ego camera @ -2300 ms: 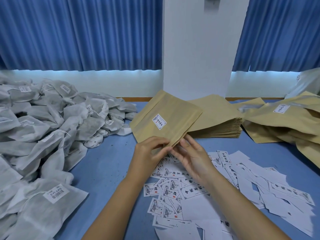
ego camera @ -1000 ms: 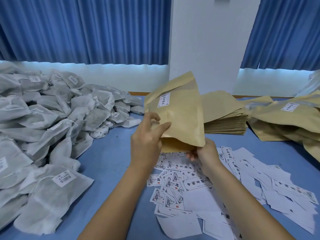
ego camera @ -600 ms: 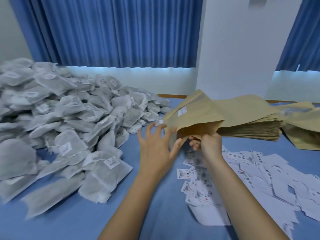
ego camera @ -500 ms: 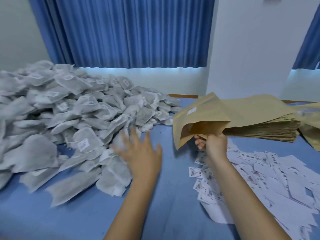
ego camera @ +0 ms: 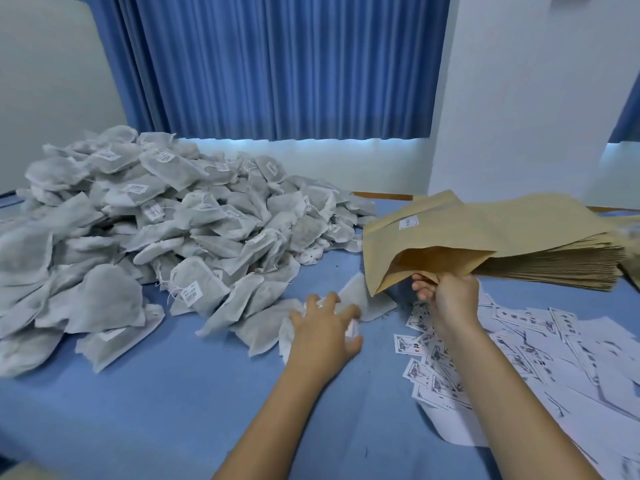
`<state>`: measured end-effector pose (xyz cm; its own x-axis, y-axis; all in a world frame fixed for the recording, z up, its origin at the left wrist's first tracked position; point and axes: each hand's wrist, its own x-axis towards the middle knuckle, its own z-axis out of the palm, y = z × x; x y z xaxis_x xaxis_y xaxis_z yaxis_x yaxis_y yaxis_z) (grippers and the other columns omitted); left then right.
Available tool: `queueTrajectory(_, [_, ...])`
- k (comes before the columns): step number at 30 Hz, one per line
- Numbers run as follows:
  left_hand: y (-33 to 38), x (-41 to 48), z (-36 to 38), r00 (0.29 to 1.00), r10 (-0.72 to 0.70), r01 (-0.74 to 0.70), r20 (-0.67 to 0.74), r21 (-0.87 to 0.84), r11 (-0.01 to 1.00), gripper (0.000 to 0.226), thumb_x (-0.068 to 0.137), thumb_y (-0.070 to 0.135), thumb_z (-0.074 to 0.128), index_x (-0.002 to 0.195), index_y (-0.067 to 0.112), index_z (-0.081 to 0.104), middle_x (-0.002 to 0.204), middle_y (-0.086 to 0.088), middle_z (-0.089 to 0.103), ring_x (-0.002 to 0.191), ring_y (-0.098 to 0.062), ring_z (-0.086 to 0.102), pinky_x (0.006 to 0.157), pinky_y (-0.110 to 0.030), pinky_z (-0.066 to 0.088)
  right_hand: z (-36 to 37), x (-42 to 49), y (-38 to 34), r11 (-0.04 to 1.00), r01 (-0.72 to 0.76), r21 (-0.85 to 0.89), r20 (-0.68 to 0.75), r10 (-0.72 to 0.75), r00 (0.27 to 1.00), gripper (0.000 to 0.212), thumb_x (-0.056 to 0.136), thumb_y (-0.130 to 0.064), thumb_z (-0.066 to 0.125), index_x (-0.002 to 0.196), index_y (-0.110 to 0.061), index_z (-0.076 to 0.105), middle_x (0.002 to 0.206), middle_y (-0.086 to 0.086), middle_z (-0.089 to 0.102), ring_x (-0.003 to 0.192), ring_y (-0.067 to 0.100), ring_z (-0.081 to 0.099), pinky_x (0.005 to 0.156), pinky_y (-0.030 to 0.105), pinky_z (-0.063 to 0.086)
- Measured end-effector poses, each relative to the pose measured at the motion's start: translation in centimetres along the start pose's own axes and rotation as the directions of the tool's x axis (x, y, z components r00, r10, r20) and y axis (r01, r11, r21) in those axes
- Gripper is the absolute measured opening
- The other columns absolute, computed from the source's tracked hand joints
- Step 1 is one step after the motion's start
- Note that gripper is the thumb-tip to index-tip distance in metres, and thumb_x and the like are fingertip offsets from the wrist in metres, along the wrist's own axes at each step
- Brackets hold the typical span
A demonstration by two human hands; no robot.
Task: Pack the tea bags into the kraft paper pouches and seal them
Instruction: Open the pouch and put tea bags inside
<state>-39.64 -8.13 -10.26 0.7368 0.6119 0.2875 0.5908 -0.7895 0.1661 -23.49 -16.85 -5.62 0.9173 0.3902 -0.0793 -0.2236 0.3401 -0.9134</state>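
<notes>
A large heap of grey-white tea bags [ego camera: 156, 230] covers the left half of the blue table [ego camera: 156, 403]. My left hand [ego camera: 323, 336] lies over one tea bag [ego camera: 367, 301] at the heap's near right edge, fingers curled onto it. My right hand [ego camera: 448, 297] pinches the lower lip of a kraft paper pouch [ego camera: 415, 239] with a small white label. The pouch is held up off the table, and its open mouth faces me and the left hand.
A thick stack of flat kraft pouches [ego camera: 561, 261] lies behind the held pouch at the right. Several loose printed paper labels [ego camera: 526, 362] are scattered under and right of my right forearm. Blue curtains and a white wall stand behind the table.
My left hand let go of the pouch, swung left to the heap and came down on a tea bag. My right hand kept the pouch, now open-mouthed. The view turned left.
</notes>
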Motion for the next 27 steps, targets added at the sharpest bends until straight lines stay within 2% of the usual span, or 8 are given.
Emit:
queueTrajectory(5, [-1.0,-0.3,0.4,0.984,-0.168,0.163,0.067,0.077,0.984,0.109,0.069,0.075,0.055,0.148,0.039,-0.011,0.158,-0.009,-0.001,0.145,-0.033,0.004,0.11,-0.062,0.002,-0.9,0.5,-0.1,1.0,0.005,0.027,-0.015,-0.005,1.0,0.029,0.087,0.011,0.025,0.079,0.001,0.051,0.052,0.012,0.061,0.036,0.015,0.055,0.034,0.018,0.037])
queueTrajectory(9, [-0.7,0.0,0.7,0.997,-0.077,0.077,0.017,0.029,0.997,0.085,0.077,0.064,0.06,0.146,0.037,0.018,0.135,-0.003,0.043,0.118,-0.025,0.045,0.09,-0.034,0.038,-1.6,0.8,-0.2,1.0,0.007,0.031,-0.044,-0.005,0.999,0.031,0.086,0.012,0.025,0.077,0.0,0.052,0.052,0.012,0.06,0.036,0.015,0.055,0.033,0.018,0.035])
queueTrajectory(11, [-0.6,0.6,0.1,0.996,-0.056,0.04,-0.066,-0.224,0.974,0.071,0.081,0.05,0.065,0.142,0.039,0.031,0.127,0.004,0.05,0.111,-0.02,0.052,0.08,-0.029,0.042,-1.6,0.7,-0.1,1.0,0.006,0.022,-0.046,-0.005,0.999,0.031,0.085,0.012,0.025,0.076,0.0,0.052,0.054,0.013,0.06,0.036,0.015,0.055,0.033,0.018,0.036])
queueTrajectory(15, [-2.0,3.4,-2.4,0.914,-0.327,0.072,-0.239,-0.697,0.713,0.06,0.076,0.019,0.072,0.131,0.028,0.05,0.101,0.006,0.061,0.086,-0.013,0.059,0.064,-0.012,0.038,-1.7,0.7,-0.2,0.999,0.009,0.037,-0.056,-0.007,0.998,0.031,0.086,0.011,0.024,0.074,0.0,0.051,0.058,0.015,0.059,0.037,0.014,0.056,0.033,0.018,0.036])
queueTrajectory(19, [-1.4,6.0,-3.3,0.9,-0.292,0.052,-0.322,-0.586,0.808,0.059,0.075,0.021,0.069,0.13,0.026,0.048,0.116,-0.003,0.055,0.103,-0.021,0.054,0.08,-0.029,0.043,-1.7,0.6,-0.2,0.999,0.007,0.042,-0.048,-0.005,0.999,0.031,0.088,0.01,0.026,0.073,0.001,0.051,0.059,0.015,0.059,0.037,0.014,0.056,0.033,0.018,0.036])
queueTrajectory(22, [1.5,7.0,-0.9,0.993,-0.116,0.1,-0.023,-0.363,0.927,0.064,0.076,0.043,0.068,0.132,0.027,0.043,0.129,-0.008,0.044,0.119,-0.027,0.044,0.094,-0.039,0.042,-1.7,0.7,-0.3,0.998,-0.003,0.063,-0.039,0.005,0.999,0.03,0.09,0.008,0.028,0.074,0.002,0.053,0.059,0.015,0.06,0.037,0.014,0.055,0.033,0.018,0.036])
queueTrajectory(24, [3.2,7.2,1.0,0.974,-0.067,0.116,0.218,-0.22,0.969,0.077,0.07,0.064,0.067,0.132,0.026,0.041,0.13,-0.006,0.043,0.123,-0.029,0.042,0.099,-0.044,0.039,-1.7,0.8,-0.3,0.996,-0.01,0.09,-0.036,0.013,0.999,0.029,0.092,0.007,0.03,0.075,0.002,0.053,0.057,0.014,0.06,0.037,0.014,0.054,0.033,0.017,0.036])
queueTrajectory(27, [4.6,7.2,2.2,0.972,-0.077,0.104,0.221,-0.113,0.988,0.077,0.069,0.066,0.068,0.126,0.019,0.047,0.117,-0.009,0.05,0.112,-0.03,0.049,0.093,-0.041,0.043,-1.8,0.9,-0.4,0.993,-0.014,0.113,-0.035,0.018,0.999,0.028,0.093,0.007,0.03,0.077,0.001,0.052,0.058,0.014,0.059,0.037,0.014,0.054,0.034,0.017,0.035])
